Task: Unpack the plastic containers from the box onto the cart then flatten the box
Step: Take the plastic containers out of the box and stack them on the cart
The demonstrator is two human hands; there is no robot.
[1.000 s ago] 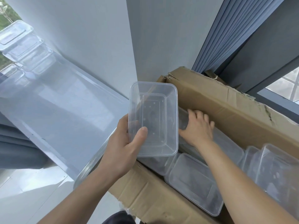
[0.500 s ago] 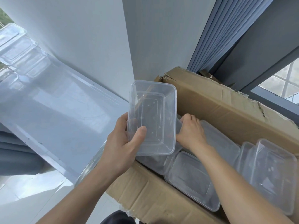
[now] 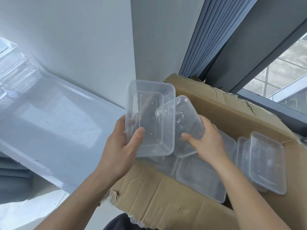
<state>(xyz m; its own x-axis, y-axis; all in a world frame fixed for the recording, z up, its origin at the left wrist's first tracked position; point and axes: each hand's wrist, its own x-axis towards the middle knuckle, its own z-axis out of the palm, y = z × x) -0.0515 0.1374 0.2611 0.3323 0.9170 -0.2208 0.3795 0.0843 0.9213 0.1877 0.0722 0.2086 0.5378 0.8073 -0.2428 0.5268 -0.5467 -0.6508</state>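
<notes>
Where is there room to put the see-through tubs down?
The shiny grey cart top is bare across its wide middle, between the clear plastic containers stacked at its far end and the brown cardboard box. Inside the box it is crowded: clear tubs lie packed together.

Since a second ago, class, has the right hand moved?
Yes. The right hand has drawn back from the far wall of the cardboard box, lifting a tilted container beside the other container in the left hand.
</notes>
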